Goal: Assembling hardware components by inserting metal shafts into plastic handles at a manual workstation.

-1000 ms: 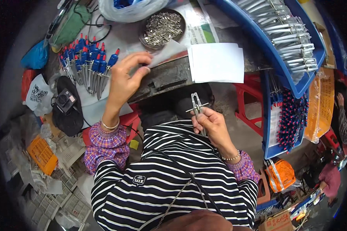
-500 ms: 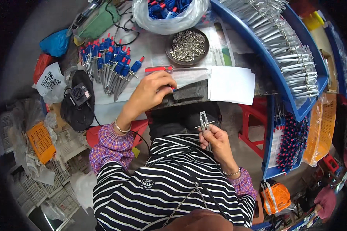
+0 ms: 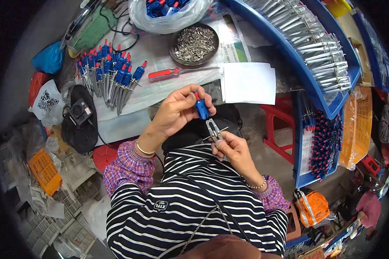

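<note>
Between its thumb and fingers my left hand (image 3: pixel 176 111) pinches a blue plastic handle piece with a red tip (image 3: pixel 202 108), red end up. Just below it, my right hand (image 3: pixel 234 152) grips a silver metal part (image 3: pixel 212 128) with a forked top and a thin pin crossing it. The fork's tips lie right at the lower end of the blue piece; whether they touch I cannot tell. On the table beyond lies a screwdriver with a red handle (image 3: pixel 164 74). Left of it lies a pile of similar blue-and-red-ended metal pieces (image 3: pixel 110 77).
A dark bowl of small metal pins (image 3: pixel 214 52) stands beside a plastic bag of blue parts (image 3: pixel 168 26). White paper (image 3: pixel 249 84) lies at the table edge. To the right are a blue tray of metal parts (image 3: pixel 285 47), a lower blue bin (image 3: pixel 304 172) and a red stool (image 3: pixel 278 125).
My left hand has come off the table edge toward my right hand, bringing the blue handle piece. My right hand has shifted slightly left, tilting the metal part. The whole view has shifted a little.
</note>
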`<state>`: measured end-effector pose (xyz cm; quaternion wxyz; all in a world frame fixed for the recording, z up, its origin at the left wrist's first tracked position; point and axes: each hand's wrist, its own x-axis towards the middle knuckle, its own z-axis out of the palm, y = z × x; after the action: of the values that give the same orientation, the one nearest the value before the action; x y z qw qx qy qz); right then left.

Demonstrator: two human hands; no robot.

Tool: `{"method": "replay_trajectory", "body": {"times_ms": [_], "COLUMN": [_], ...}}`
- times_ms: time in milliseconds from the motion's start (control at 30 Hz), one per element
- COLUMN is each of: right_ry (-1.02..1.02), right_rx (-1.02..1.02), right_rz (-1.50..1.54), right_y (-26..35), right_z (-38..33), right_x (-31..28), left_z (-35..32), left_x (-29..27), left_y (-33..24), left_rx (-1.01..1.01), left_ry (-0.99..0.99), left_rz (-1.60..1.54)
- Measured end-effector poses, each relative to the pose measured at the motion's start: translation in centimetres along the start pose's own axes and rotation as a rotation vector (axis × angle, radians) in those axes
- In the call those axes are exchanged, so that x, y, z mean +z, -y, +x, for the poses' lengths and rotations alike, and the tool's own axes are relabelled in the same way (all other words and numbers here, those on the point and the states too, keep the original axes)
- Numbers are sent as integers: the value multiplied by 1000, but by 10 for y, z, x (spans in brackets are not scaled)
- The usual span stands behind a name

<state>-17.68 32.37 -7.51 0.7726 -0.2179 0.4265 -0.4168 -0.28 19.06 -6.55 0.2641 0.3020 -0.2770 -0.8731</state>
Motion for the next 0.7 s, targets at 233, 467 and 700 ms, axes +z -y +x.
{"method": "replay_trajectory", "body": {"times_ms": [233,467,700], "right_ry": [57,101,107], "right_rx": [67,170,173], "right_rz": [81,251,286], "right_y": [-1,-2,-4], "right_z": [1,1,-1], "right_x": [-3,-8,-9], "left_z": [4,3,2], "left_x": [3,1,-4], "left_y": [12,22,31], "left_rx": [-22,1,49], "left_ry": [1,17,59], "left_rz": [-105,-149,-203]}}
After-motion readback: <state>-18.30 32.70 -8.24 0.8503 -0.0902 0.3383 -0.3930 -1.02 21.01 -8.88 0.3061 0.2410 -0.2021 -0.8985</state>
